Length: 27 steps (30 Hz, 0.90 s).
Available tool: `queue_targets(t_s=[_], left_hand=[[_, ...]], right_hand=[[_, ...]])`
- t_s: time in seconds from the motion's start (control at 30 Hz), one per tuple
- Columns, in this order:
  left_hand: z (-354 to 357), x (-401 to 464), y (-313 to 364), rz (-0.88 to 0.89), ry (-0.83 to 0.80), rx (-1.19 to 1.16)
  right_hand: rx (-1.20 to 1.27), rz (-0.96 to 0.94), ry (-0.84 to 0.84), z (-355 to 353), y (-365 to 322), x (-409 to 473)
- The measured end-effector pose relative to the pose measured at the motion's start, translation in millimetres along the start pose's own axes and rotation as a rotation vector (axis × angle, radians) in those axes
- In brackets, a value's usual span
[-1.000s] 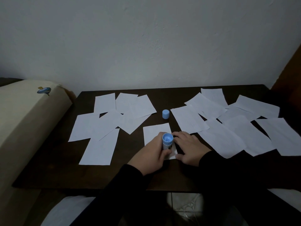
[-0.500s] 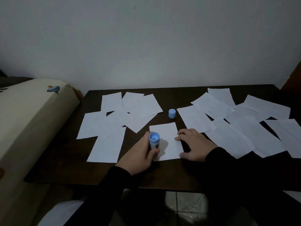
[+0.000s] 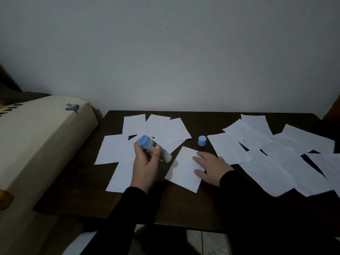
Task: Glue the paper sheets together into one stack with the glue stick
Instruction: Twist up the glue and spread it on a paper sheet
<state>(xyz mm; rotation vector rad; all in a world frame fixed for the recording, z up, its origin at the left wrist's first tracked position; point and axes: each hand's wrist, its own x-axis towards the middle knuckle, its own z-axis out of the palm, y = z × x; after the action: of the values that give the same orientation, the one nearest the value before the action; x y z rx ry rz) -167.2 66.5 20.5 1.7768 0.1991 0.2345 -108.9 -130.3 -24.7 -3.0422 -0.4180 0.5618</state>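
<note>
Dark table (image 3: 88, 190), left hand (image 3: 145, 162) lifted glue stick (image 3: 154, 149) off sheet (image 3: 185, 168)

I see the glue stick (image 3: 154, 148), white-bodied with a blue end, uncapped and tilted, its tip just left of the middle sheet (image 3: 184, 169). That sheet lies skewed on the bench. The blue cap (image 3: 202, 140) stands upright just behind it. More white sheets lie overlapping in a left cluster (image 3: 132, 142) and a right cluster (image 3: 272, 155).
</note>
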Motion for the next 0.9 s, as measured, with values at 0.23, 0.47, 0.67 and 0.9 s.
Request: queue_targets(t_s=[0.23, 0.47, 0.67, 0.9], left_hand=[[16, -1, 1, 0.039, -0.055, 0.073], [33, -4, -6, 0.008, -0.165, 0.144], [52, -8, -6, -0.129, -0.277, 0.138], [81, -9, -8, -0.027, -0.514, 0.337]], right_hand=[[-0.006, 0.164, 0.068, 12, -21, -33], [0.075, 0.103, 0.229, 7, 4, -36], [0.034, -0.011, 0.167, 11, 46, -25], [0.105, -0.073, 0.206, 19, 53, -27]])
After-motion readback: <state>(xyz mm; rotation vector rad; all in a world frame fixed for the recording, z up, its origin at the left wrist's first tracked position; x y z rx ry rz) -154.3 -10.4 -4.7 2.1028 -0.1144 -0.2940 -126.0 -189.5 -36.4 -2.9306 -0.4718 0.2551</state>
